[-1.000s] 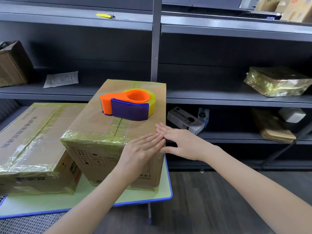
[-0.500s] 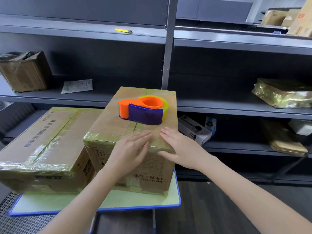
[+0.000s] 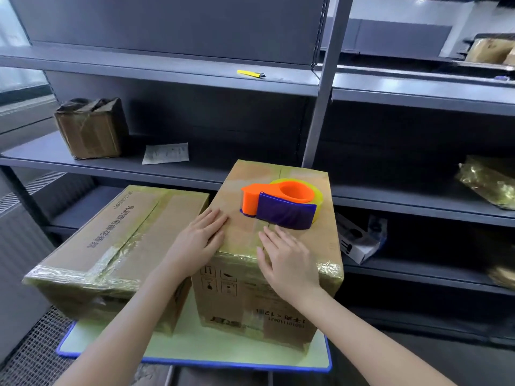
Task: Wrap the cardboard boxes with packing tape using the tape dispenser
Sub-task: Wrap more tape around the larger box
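Cardboard boxes are sitting side by side on the green, blue-edged table (image 3: 223,355) in the lower middle of the frame: a low, wide box (image 3: 125,235) at lower left and a taller box (image 3: 237,307) at centre, just beside it. Both are showing glossy tape along their edges. The orange and purple tape dispenser (image 3: 281,207) is resting on the taller box's top, toward the far right, with no hand on it. The left hand (image 3: 198,240) is lying flat with straight fingers on the near left of that top, gripping nothing. The right hand (image 3: 287,263) is pressing flat across the near top edge, its fingers reaching just short of the dispenser, and it too is holding nothing. The step in hand is probably the smoothing of laid tape onto the cardboard. The next move is likely calling for one hand to reach forward and take up the dispenser while the other is steadying the box.
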`<action>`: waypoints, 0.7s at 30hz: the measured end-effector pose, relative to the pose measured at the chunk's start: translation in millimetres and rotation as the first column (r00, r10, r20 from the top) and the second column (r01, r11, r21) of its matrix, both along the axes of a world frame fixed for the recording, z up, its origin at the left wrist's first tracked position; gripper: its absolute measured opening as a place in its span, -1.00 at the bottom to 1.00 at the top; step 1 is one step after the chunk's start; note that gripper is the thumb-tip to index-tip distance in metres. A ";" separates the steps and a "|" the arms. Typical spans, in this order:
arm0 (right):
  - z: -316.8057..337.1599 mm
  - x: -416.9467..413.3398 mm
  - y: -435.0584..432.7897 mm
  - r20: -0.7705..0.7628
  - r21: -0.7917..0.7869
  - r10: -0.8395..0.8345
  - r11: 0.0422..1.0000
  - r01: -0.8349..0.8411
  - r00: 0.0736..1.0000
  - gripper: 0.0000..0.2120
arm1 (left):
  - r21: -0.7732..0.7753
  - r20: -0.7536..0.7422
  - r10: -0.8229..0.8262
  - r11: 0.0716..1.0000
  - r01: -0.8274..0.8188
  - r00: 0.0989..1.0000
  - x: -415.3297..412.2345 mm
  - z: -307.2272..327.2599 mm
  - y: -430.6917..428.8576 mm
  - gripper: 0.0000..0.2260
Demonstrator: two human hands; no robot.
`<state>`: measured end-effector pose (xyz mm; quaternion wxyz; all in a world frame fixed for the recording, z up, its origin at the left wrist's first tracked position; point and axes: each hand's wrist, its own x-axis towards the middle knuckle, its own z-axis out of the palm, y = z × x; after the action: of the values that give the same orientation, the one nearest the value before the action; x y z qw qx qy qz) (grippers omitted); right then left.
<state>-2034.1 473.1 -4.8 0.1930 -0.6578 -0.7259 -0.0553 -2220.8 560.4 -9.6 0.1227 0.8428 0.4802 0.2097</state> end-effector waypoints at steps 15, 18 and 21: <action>7.5 111.3 -12.2 -0.099 0.080 0.312 0.949 -0.305 0.945 -0.65 | 0.046 -0.115 0.157 0.987 -0.152 0.981 78.7 -8.8 -122.3 -0.49; 12.6 128.3 -9.0 -0.142 0.080 0.211 0.976 -0.201 0.967 -0.63 | 0.001 -0.125 0.105 0.994 -0.105 0.987 99.9 -3.3 -137.5 -0.49; 16.2 111.1 -14.1 -0.167 0.070 0.067 0.996 -0.056 0.984 -0.63 | -0.014 -0.090 0.011 1.000 -0.012 0.996 92.9 9.8 -128.1 -0.30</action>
<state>-1923.0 459.0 11.4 0.2770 -0.6308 -0.7246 -0.0167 -2127.9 432.3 0.3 0.1060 0.8477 0.4917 0.1687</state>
